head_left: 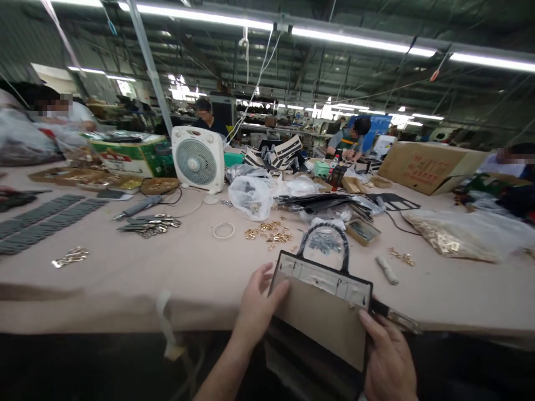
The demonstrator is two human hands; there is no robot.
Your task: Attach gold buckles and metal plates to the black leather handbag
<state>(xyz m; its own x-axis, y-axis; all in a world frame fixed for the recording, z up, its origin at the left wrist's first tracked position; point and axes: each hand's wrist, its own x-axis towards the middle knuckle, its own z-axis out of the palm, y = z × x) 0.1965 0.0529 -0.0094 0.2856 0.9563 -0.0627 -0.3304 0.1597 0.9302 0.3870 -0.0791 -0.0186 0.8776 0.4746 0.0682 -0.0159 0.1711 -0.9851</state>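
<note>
A handbag panel (321, 320) with a dark edge, a beige board face and a black arched handle is held tilted at the table's front edge. My left hand (261, 301) grips its left side, thumb on the board and fingers behind. On the right side, my right hand (387, 351) clasps it with the thumb on the front; the other fingers are partly hidden. A dark strap with a metal buckle (403, 321) sticks out beside my right hand. Behind the handle lie small gold metal fittings (271, 229) and a plastic bag of grey pieces (325, 242).
A white box fan (198, 157) stands at the back left, near a grey corded tool (140, 207) and metal clasps (152, 224). Grey strips (45, 220) lie far left. A tape roll (223, 230), a plastic bag of fittings (463, 236) and a large carton (426, 167) are around. Co-workers sit beyond.
</note>
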